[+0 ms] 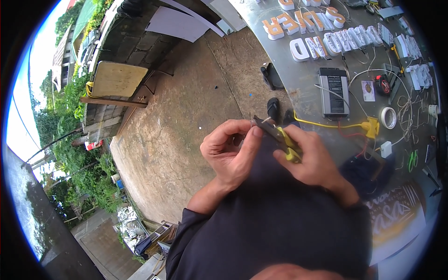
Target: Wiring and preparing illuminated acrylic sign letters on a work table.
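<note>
Clearly, your right hand [311,156] is wrapped around the pliers [282,136], its fingers and thumb closed over their yellow-green handles. You hold them up in front of your dark shirt [280,210], left of the worktop [305,103] in view. Their long axis slants: the handles sit low and right in your palm, and the dark nose points up and left at the fingertips of your left hand [228,151]. Those fingertips are pinched narrow, thumb against forefinger, with a thin strand [250,116] sticking up from them; you cannot tell whether the nose touches it. Beyond your right hand, a black-and-grey box [334,95] and a yellow plug [371,127] lie on the worktop.
</note>
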Demonstrator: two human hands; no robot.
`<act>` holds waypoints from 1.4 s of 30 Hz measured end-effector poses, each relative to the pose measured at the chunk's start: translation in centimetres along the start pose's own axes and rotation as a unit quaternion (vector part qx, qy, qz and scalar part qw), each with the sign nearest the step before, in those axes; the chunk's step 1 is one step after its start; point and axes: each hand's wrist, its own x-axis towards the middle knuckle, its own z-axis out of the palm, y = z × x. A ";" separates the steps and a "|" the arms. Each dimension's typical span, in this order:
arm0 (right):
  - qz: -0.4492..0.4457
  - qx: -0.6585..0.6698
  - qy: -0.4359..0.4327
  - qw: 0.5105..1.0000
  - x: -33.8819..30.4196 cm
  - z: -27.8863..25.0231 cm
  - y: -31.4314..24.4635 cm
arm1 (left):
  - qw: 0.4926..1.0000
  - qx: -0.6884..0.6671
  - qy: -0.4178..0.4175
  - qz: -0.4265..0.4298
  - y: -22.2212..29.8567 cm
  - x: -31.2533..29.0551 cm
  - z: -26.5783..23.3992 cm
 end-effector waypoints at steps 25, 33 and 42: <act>-0.015 -0.006 0.009 1.000 0.0 0.7 1.4 | 0.998 -0.065 -0.005 -0.003 -1.0 -0.1 0.1; 0.001 -0.006 -0.014 1.000 0.4 0.4 0.2 | 0.997 -0.080 -0.003 0.003 -0.9 -0.1 -0.3; -0.012 -0.009 -0.020 1.000 0.7 0.6 0.0 | 0.997 -0.079 0.018 -0.001 -1.0 -0.2 -0.5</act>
